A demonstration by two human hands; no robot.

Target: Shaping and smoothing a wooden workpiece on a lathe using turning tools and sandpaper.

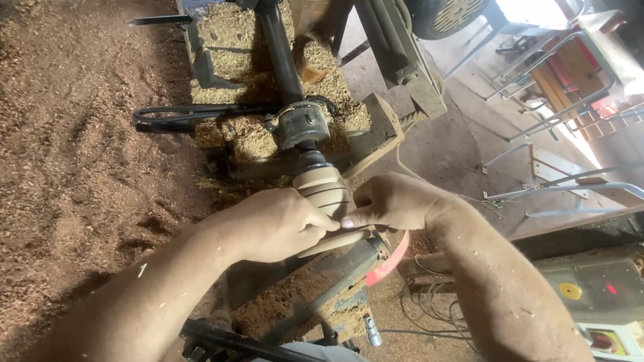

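We have a pale turned wooden piece (323, 191) mounted on the lathe (305, 127), its far end seated in the dark chuck and its length running toward us over the sawdust-caked bed. Our left hand (275, 224) is curled around the near part of the piece from the left, fingers closed over it, and our right hand (392, 204) meets it from the right, thumb and forefinger pinched against the wood just beside the left hand's knuckles, so both hands rest on the same stretch. We cannot tell whether either hand also holds a small abrasive or tool, since the fingers hide the contact. The shaping looks well advanced: the visible far section already shows smooth rounded beads and grooves, with an even, light surface. What seems left, by our judgement, is the section under our hands, which we cannot see. Heaps of shavings (74, 147) cover the floor to the left, a red-handled tool (389, 263) lies below the right wrist, and metal frames (557, 74) stand well apart at upper right.
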